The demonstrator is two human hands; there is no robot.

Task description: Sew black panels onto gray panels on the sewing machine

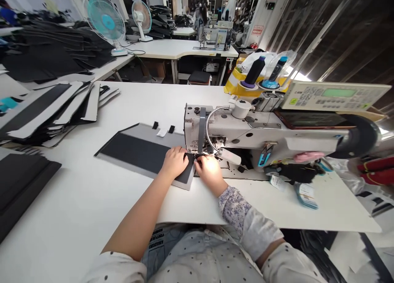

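Head view: a grey-and-black panel (138, 151) lies flat left of the frame's centre, its right end at a sewing machine (192, 129). It looks light, bendable yet fairly firm, not fragile; its flat right end seems the best hold. The left hand (175, 163) rests there, fingers bent, panel beneath. The right hand (211, 172) curls its fingers just beyond that end; whether either pinches anything, I cannot tell.

The panel (140, 151) is black on grey, right cuff (235, 205) purplish, perhaps floral.
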